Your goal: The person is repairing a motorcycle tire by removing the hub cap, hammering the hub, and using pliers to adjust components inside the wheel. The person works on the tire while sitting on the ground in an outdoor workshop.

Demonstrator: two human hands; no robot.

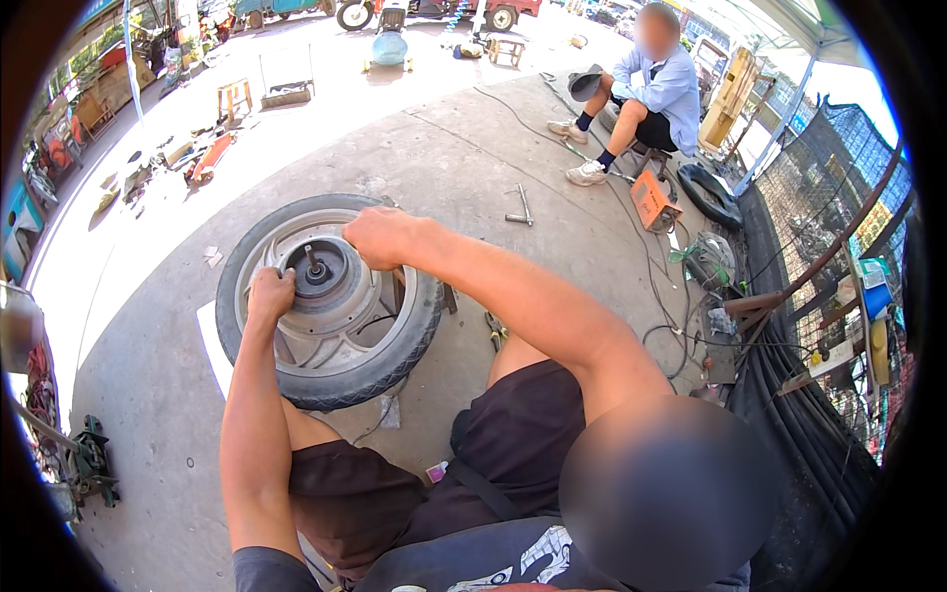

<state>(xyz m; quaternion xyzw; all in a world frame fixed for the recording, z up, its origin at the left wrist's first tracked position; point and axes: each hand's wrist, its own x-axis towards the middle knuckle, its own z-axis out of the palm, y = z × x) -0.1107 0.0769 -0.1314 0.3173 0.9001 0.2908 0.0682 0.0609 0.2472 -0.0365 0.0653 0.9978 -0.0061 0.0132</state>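
A scooter-type wheel (340, 389), with a black treaded tyre and a silver cast rim, lies raised and nearly flat in front of my knees. Its round dark hub (318, 266) has a short metal axle (313, 256) standing up in the middle. My left hand (271, 293) is closed at the left edge of the hub, thumb toward the axle. My right hand (380, 237) is closed in a fist over the rim's far right part. Whatever either hand grips is hidden by the fingers.
A T-shaped metal tool (523, 209) lies on the concrete beyond the wheel, and pliers (495, 331) lie by my right knee. A seated person (659, 104) is at the far right, near an orange box-shaped machine (655, 201), a loose tyre (709, 195) and cables. A green metal device (94, 462) stands at left.
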